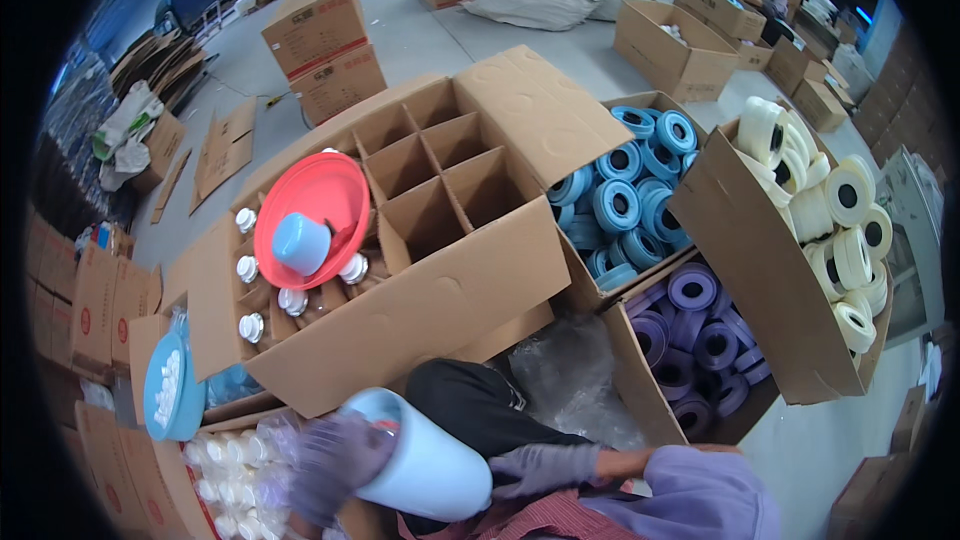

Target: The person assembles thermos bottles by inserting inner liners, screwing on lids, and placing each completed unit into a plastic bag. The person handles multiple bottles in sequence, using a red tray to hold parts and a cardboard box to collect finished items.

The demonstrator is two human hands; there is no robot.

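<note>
A light blue cylindrical container lies tilted over my lap, its open mouth toward the upper left. Something reddish shows just inside that mouth. My left hand, in a grey glove, is at the rim; motion blurs its fingers, so its grip is unclear. At the container's lower right end is my right hand, also gloved, closed against it with the fingertips hidden. Below my left hand sits a box of white-capped bottles. Ahead, a divided carton holds white-capped bottles in its left part, with a red basin and a small blue cup on top.
Cartons of blue rings, purple rings and cream rings stand at the right. A blue bowl of small white pieces is at the left. Clear plastic lies beyond my lap. Stacked cartons stand farther off.
</note>
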